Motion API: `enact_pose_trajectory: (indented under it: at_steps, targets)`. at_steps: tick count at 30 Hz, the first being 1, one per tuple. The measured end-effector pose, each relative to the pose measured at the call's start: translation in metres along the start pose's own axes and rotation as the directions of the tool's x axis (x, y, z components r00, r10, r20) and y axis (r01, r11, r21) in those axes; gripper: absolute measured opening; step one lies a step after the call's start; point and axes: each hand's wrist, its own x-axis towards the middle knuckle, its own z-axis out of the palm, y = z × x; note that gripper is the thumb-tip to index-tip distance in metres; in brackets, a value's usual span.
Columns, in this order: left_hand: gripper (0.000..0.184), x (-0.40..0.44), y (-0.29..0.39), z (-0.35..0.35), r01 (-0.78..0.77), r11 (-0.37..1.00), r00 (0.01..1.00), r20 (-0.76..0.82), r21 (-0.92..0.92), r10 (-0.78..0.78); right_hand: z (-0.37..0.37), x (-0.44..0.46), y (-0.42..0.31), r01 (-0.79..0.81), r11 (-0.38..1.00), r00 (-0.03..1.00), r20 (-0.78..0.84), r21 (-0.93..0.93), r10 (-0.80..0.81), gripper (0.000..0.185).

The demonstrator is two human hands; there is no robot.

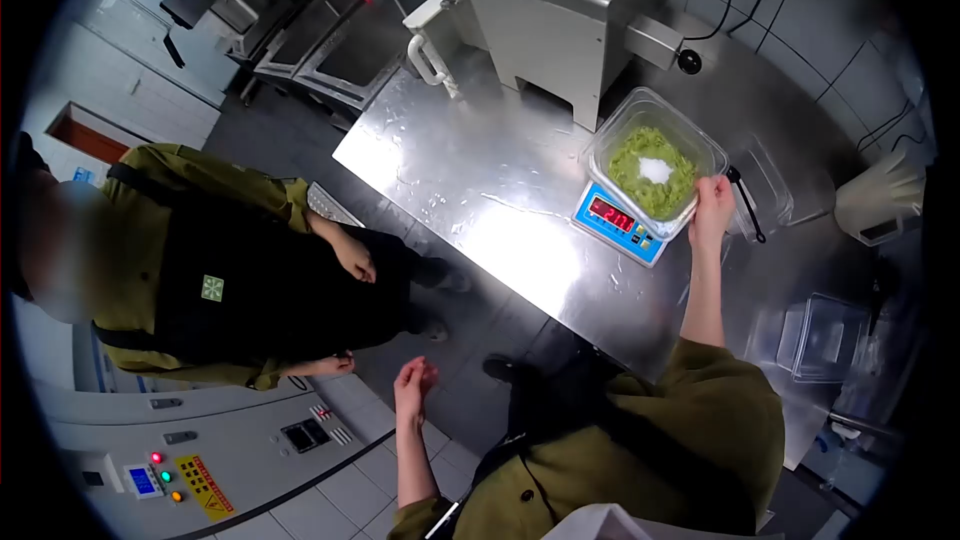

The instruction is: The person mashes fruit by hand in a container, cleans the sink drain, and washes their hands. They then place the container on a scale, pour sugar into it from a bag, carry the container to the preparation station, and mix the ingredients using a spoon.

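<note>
A clear plastic container [622, 130] rests on a blue-and-white digital scale [643, 242] with red lit digits. Inside it lies a mass of shredded green food [640, 180], topped by a small heap of white powder or granules [655, 171]. My right hand [712, 208] grips the container's near right corner by the rim. My left hand [413, 387] hangs in the air off the table's edge, away from the container, its fingers loosely curled and nothing visible in them. A black-handled utensil [746, 205] lies just right of my right hand.
The steel table [480, 190] carries a large metal machine [560, 20] at the back. A clear lid or tray [765, 180], another clear container [830, 338] and a white jug [880, 195] are to the right. A co-worker [230, 270] stands left, beside a control cabinet [270, 440].
</note>
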Motion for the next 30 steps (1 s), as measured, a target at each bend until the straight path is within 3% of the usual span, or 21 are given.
enact_pose_trajectory:
  at_steps: [2, 3, 5, 7, 9, 11, 14, 17, 19, 20, 21, 23, 25, 27, 29, 30]
  targets:
    - [0.022, 0.013, 0.019, 0.006, -0.049, 0.998, 0.998, 0.033, -0.033, 0.051, 0.028, -0.029, -0.019, 0.092, 0.993, 0.996, 0.007, -0.07, -0.091, 0.003]
    - [0.022, 0.022, 0.03, 0.011, -0.076, 0.996, 0.994, 0.076, -0.046, 0.079, 0.039, -0.044, -0.03, 0.009, 0.99, 0.999, 0.033, -0.137, -0.005, 0.012]
    - [0.023, 0.032, 0.056, 0.026, -0.134, 0.989, 0.963, 0.227, -0.066, 0.145, 0.052, -0.062, -0.019, 0.217, 0.956, 0.962, 0.207, -0.198, -0.175, 0.013]
    - [0.024, 0.038, 0.081, 0.037, -0.161, 0.987, 0.912, 0.379, -0.021, 0.157, 0.09, -0.098, -0.029, 0.071, 0.975, 0.981, 0.189, -0.212, -0.031, 0.016]
    - [0.028, 0.04, 0.106, 0.04, -0.221, 0.975, 0.834, 0.523, 0.028, 0.174, 0.123, -0.124, -0.024, 0.02, 0.992, 0.962, 0.274, -0.123, 0.015, 0.019]
    - [0.039, 0.038, 0.132, 0.038, -0.204, 0.976, 0.756, 0.62, -0.078, 0.207, 0.151, -0.149, -0.016, 0.111, 0.988, 0.92, 0.388, -0.111, -0.06, 0.019]
    - [0.06, 0.039, 0.163, 0.028, -0.209, 0.971, 0.706, 0.669, -0.118, 0.233, 0.187, -0.181, -0.016, 0.062, 0.993, 0.861, 0.508, -0.096, -0.005, 0.011]
    - [0.063, 0.049, 0.174, 0.013, -0.091, 0.981, 0.658, 0.729, -0.17, 0.187, 0.232, -0.211, -0.014, -0.077, 0.994, 0.866, 0.488, -0.083, 0.108, 0.013]
    - [0.061, 0.07, 0.178, 0.001, -0.086, 0.981, 0.757, 0.629, -0.175, 0.179, 0.25, -0.215, 0.03, -0.015, 0.988, 0.822, 0.561, -0.154, 0.1, 0.019]
    - [0.06, 0.084, 0.181, -0.005, -0.051, 0.962, 0.758, 0.617, -0.269, 0.213, 0.27, -0.225, 0.031, -0.137, 0.981, 0.81, 0.555, -0.138, 0.192, 0.016]
    - [0.059, 0.097, 0.187, -0.009, -0.022, 0.933, 0.764, 0.597, -0.359, 0.247, 0.286, -0.23, 0.042, -0.177, 0.982, 0.817, 0.546, -0.067, 0.185, 0.014]
    - [0.056, 0.112, 0.195, 0.005, -0.098, 0.95, 0.817, 0.521, -0.296, 0.247, 0.299, -0.209, 0.063, -0.138, 0.958, 0.877, 0.419, -0.25, 0.235, 0.012]
    - [0.057, 0.12, 0.207, 0.014, -0.166, 0.93, 0.824, 0.471, -0.329, 0.314, 0.31, -0.186, 0.068, -0.421, 0.903, 0.744, 0.536, -0.086, 0.398, 0.015]
    - [0.058, 0.15, 0.208, -0.002, -0.093, 0.916, 0.898, 0.365, -0.391, 0.247, 0.323, -0.161, 0.083, -0.63, 0.775, 0.591, 0.673, 0.039, 0.446, 0.019]
    - [0.058, 0.176, 0.22, -0.031, -0.055, 0.884, 0.928, 0.304, -0.465, 0.218, 0.342, -0.146, 0.101, -0.486, 0.864, 0.65, 0.606, -0.131, 0.458, 0.022]
    - [0.059, 0.184, 0.23, -0.033, -0.137, 0.891, 0.934, 0.243, -0.433, 0.262, 0.351, -0.135, 0.12, -0.428, 0.888, 0.684, 0.582, -0.167, 0.439, 0.022]
